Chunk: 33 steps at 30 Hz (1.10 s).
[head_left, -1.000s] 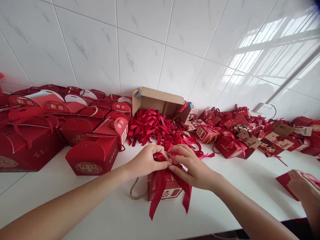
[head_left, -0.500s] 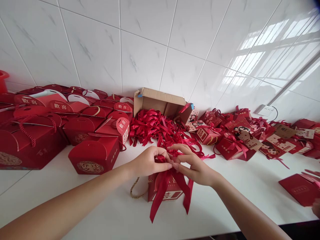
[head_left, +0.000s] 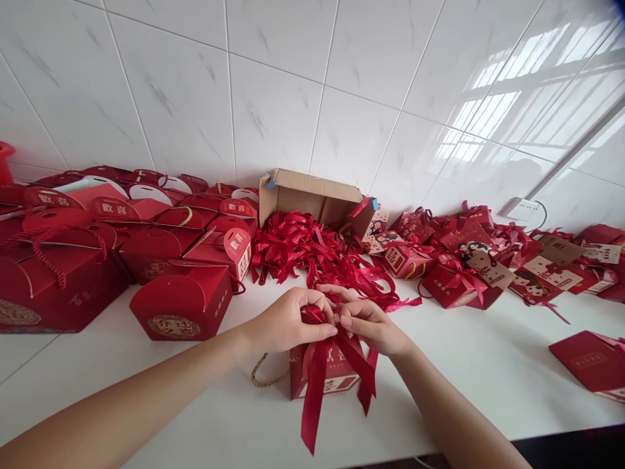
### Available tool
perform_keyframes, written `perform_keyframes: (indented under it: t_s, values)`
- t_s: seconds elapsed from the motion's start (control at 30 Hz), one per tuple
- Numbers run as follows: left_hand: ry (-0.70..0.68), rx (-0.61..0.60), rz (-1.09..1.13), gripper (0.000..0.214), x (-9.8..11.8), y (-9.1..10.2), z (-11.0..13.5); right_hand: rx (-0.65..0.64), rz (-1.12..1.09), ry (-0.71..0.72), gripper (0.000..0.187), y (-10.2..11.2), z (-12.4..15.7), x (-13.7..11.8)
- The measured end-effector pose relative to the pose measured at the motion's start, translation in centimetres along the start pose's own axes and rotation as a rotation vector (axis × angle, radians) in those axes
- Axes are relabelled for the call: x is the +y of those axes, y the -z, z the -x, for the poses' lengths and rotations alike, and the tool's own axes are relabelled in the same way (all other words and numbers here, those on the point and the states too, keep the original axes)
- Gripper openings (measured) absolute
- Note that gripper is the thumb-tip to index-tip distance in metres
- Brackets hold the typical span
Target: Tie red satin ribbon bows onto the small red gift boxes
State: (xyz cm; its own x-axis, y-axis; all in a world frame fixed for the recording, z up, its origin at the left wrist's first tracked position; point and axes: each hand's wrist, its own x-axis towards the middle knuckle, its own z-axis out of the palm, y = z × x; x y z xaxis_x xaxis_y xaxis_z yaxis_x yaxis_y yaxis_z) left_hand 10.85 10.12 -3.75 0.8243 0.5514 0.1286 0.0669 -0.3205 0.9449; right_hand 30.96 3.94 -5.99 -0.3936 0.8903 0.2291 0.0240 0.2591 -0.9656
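A small red gift box (head_left: 326, 374) with a gold rope handle (head_left: 263, 376) stands on the white table in front of me. Red ribbon (head_left: 315, 391) lies across its top, and the loose tails hang down its front face. My left hand (head_left: 297, 319) pinches the ribbon on the box's top from the left, thumb against fingers. My right hand (head_left: 368, 322) is closed on the ribbon from the other side, its fingertips close to the left ones. The fingers partly hide where the ribbon crosses.
A tipped cardboard box (head_left: 312, 185) spills a heap of red ribbons (head_left: 312, 247) behind my hands. Several red boxes (head_left: 180, 303) crowd the left side. Ribboned boxes with cards (head_left: 454, 280) fill the back right. Another red box (head_left: 588, 361) lies at the right edge, near a wall socket (head_left: 522, 212).
Both hands stay on the ribbon; my right fingers have shifted slightly and the front ribbon tail hangs lower. Another person's hand at the right edge has left view.
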Motion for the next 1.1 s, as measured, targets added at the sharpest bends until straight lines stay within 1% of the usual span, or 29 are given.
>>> perform_keyframes:
  t_s: [0.13,0.4,0.47,0.6,0.77,0.83,0.93,1.03,1.1]
  values:
    - [-0.001,-0.001,-0.022,0.014,-0.1,0.0,0.0,0.039,-0.146,-0.007,0.03,-0.3,0.1,1.0]
    - [-0.033,-0.037,-0.052,0.015,-0.1,0.1,-0.1,0.029,-0.301,0.014,0.038,-0.2,0.3,1.5]
    - [-0.028,-0.039,-0.043,0.019,-0.1,0.1,-0.1,0.026,-0.337,0.019,0.04,-0.1,0.5,1.5]
    - [-0.016,-0.056,-0.009,0.033,0.0,0.0,0.0,0.006,-0.314,-0.004,0.043,0.2,0.8,1.6]
    - [0.007,-0.071,-0.011,0.043,-0.1,0.0,0.0,0.019,-0.317,-0.008,0.048,0.7,1.1,1.9]
    - [0.01,-0.071,-0.028,0.043,-0.2,0.1,-0.1,0.022,-0.291,-0.03,0.049,0.8,1.1,1.9]
    - [0.008,-0.06,-0.044,0.035,-0.3,0.2,-0.1,0.007,-0.239,-0.026,0.048,1.1,1.1,1.5]
    - [0.011,-0.033,-0.048,0.027,-0.1,0.1,0.0,-0.003,-0.14,0.011,0.038,1.4,1.4,0.7]
    - [0.03,0.007,-0.057,0.024,0.2,0.0,0.0,0.025,-0.044,0.043,0.032,1.5,1.6,0.3]
